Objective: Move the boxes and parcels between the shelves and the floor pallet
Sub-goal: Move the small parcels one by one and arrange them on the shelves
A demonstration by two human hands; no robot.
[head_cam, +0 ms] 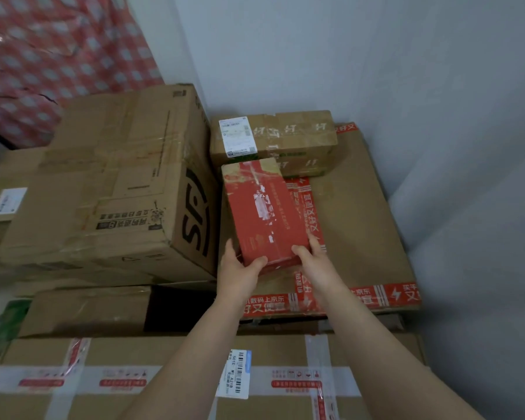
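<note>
Both hands, left hand (240,268) and right hand (314,256), are gripping the red box's (264,210) near end; beyond it, a small labelled carton (285,137) is sitting.

Upper left: sheet (58,56) checked red and white. Centre: box (264,213) red, patched white. Left: tall carton (119,183) brown, black lettering. Right: flat carton (361,213) brown, tape red with white characters.

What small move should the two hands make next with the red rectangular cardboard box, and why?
Probably lower the red rectangular cardboard box flat onto the large brown carton with red tape and let go: the left hand and right hand grip its near end and its far end sits by the small brown labelled box.
</note>
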